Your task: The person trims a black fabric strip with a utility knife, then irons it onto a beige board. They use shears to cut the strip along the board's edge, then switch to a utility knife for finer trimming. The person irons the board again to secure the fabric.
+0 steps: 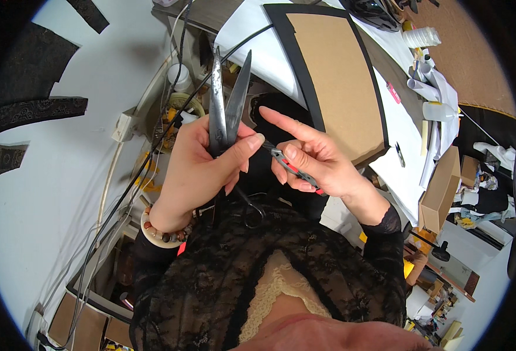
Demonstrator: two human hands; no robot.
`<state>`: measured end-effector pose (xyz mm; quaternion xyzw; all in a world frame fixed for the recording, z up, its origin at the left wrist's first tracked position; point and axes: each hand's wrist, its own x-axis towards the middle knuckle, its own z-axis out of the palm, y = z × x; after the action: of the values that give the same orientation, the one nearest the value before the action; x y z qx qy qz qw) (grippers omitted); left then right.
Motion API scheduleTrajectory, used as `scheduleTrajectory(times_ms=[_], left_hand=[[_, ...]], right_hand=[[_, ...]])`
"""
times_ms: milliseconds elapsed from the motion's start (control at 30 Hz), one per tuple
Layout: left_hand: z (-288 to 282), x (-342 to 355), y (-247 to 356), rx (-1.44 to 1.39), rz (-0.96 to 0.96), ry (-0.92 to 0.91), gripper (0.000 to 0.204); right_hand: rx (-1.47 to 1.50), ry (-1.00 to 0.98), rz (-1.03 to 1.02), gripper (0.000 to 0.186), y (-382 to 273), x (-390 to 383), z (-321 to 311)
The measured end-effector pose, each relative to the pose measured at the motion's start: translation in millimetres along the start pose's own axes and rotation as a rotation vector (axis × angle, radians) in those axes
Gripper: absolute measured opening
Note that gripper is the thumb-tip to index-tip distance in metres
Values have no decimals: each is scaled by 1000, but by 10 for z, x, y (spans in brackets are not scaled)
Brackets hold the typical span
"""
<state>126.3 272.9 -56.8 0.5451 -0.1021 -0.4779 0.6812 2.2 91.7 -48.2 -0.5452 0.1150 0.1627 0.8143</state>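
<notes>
Large metal scissors stand with their blades spread and pointing away from me, held around the pivot by my left hand. Their black handle loops hang below, near my lap. My right hand is closed on a grey and red utility knife, with its index finger stretched out. The knife's dark front end reaches the tip of my left thumb, beside the scissor blades. Whether the left fingers also pinch that end is hard to make out.
Ahead to the right, a brown board with a black border lies on white paper. A pink cutter, a small black tool, paper rolls and a cardboard box lie farther right. Cables run along the left wall.
</notes>
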Motion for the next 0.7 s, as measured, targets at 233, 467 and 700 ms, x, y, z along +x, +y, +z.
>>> scheduleTrajectory(times_ms=[233,467,700], left_hand=[[-141,19,-32,-136,58,169,20],[-65,10,-52,-46,66,42,18],[23,-26,-5,27,37,10,16]], right_hand=[[286,-95,-11,48,114,-60,-113],[694,-249,-32,50,216,-50,-114],[783,-242,-11,51,255,-34,-83]])
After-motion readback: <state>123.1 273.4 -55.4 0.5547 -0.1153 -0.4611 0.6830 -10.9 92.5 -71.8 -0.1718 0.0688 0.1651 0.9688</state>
